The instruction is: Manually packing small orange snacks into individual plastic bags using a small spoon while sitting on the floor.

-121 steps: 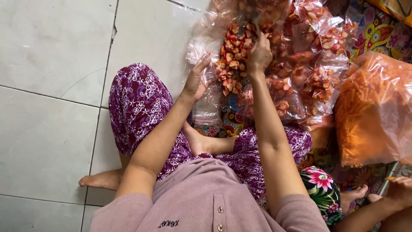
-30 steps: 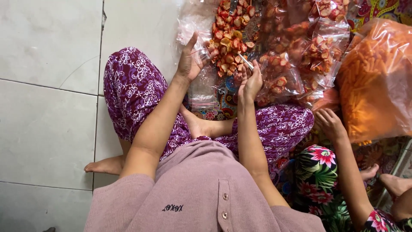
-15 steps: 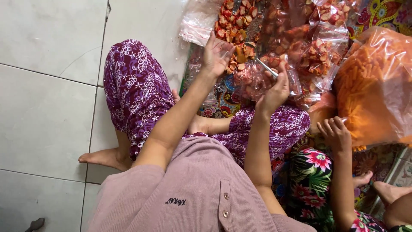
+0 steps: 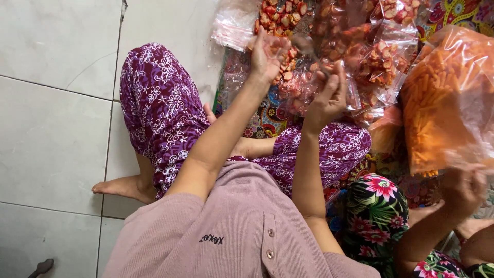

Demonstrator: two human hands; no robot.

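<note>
Left hand: the left hand (image 4: 266, 54) is raised with the palm towards the camera, fingers curled around the edge of a clear snack bag (image 4: 309, 85); whether they pinch the plastic tightly cannot be told.
Right hand: the right hand (image 4: 327, 98) sits at about 4 o'clock from the left one, fingers bent and thumb drawn in, pinching the plastic of the same bag.
Bag between hands: it hangs between the two hands, filled with red and orange snack pieces, its lower part blurred.
Snack heap: more small clear packets of red snacks (image 4: 381, 36) lie at 12 to 2 o'clock from the hands, just beyond the fingertips.
Orange bag: a big clear bag of orange sticks (image 4: 442, 98) lies at 3 o'clock, well apart from the right hand.
Other person: another person's hand (image 4: 463, 190) touches the orange bag's lower edge, at 4 o'clock.
Floor: pale tiled floor (image 4: 51, 128) at 9 o'clock.
</note>
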